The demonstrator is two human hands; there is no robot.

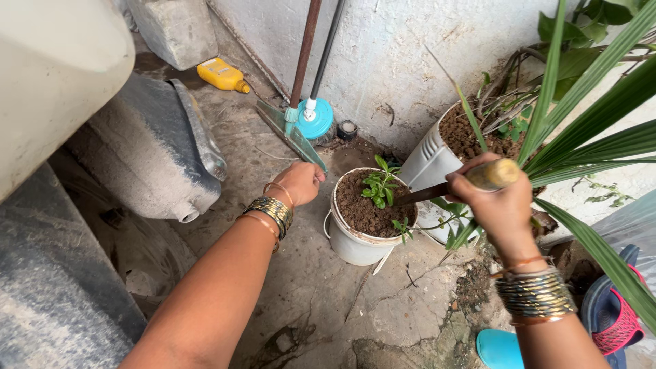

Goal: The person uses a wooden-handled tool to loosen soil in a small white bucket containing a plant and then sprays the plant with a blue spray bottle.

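Brown soil fills a small white bucket pot [360, 236] standing on the cracked concrete floor [321, 287], and a little green seedling [380, 186] rises from the middle of that soil. The person's right hand [497, 197] is wrapped in a closed fist around the pale wooden handle of a digging tool [459, 184], whose dark metal shaft slants down to the left with its tip at the soil close to the seedling. The left hand [299, 182] hovers just to the left of the pot's rim, fingers curled inward into a loose fist; whether it pinches anything I cannot tell, and it does not seem to touch the pot. Both wrists carry stacked bangles. Behind the small pot, touching or nearly so, leans a larger white planter [432, 164] full of soil and woody stems, and long green palm leaves [594, 116] sweep across the right side, partly over the right forearm. Against the whitewashed wall [396, 55] stand two long handles, one ending in a blue mop head [316, 117], the other in a greenish squeegee blade [290, 133]. A yellow bottle [222, 75] lies on the floor farther back, and a dusty grey container [154, 154] lies on its side at the left. Blue and red sandals [608, 314] rest at the lower right.
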